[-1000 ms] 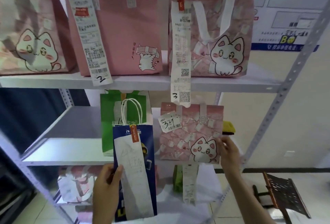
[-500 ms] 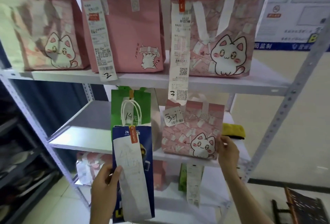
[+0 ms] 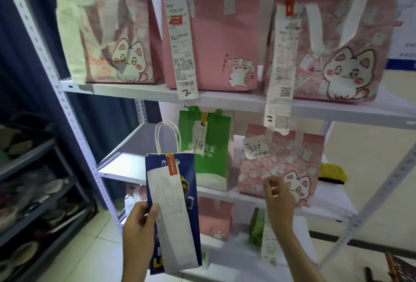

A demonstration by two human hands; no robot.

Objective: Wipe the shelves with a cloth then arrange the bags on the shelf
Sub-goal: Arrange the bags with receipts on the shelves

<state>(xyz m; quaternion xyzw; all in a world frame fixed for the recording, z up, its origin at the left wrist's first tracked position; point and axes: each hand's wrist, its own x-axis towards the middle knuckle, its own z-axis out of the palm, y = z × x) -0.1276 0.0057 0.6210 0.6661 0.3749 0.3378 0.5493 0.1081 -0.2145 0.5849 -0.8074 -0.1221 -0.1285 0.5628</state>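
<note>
While my left hand (image 3: 139,227) gripped the blue paper bag (image 3: 173,209) by its left edge, the bag stood upright, long axis vertical, handles up. My right hand (image 3: 279,198), fingers loosely curled, hovered before the small pink cat bag (image 3: 281,164) on the middle shelf (image 3: 121,169).

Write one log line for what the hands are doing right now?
left hand: holds blue paper bag | right hand: at small pink cat bag, grip unclear | yellow cloth: on middle shelf

The left hand (image 3: 138,225) is being held raised with fingers and thumb curled in a grip; the right hand (image 3: 279,198) is being held higher, its fingers loosely bent.
</note>
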